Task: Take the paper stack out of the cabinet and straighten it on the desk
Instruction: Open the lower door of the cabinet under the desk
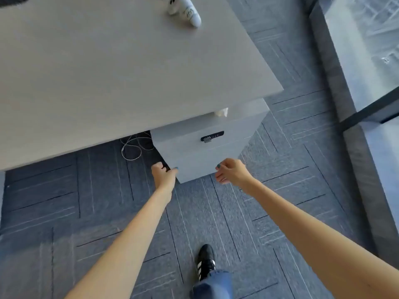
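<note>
**Both hands at the cabinet, paper not yet in sight**

The cabinet (203,147) stands under the right corner of the tabletop (108,72), its front shut as far as can be seen, with a dark lock (212,136) near the top. The left hand (164,174) curls around the cabinet's lower left corner, fingers bent behind the edge and thumb on the front; it appears to grip that edge and nothing else. The right hand (232,172) hovers just off the lower right of the front, fingers loosely bent, half open and empty. The paper stack is not visible; it is presumably inside. A pale scrap (222,112) pokes out between cabinet top and tabletop, but whether it is paper cannot be told.

Risks, as a judgement: if the lock is engaged, pulling would drag or tip the whole cabinet rather than open it. With only one hand gripping at a low corner, the front could swing or slide unevenly and pinch the fingers. Once open, the tabletop overhang sits close above, so lifting the stack out could catch and scatter sheets.

Around: a white cable (131,147) loops on the carpet (86,201) just left of the cabinet, near the left hand, and could snag. A white bottle (190,11) lies at the far edge of the tabletop, well clear of the bare area nearer. The person's shoe (205,261) is planted in front of the cabinet, in the path of anything that opens outward.
</note>
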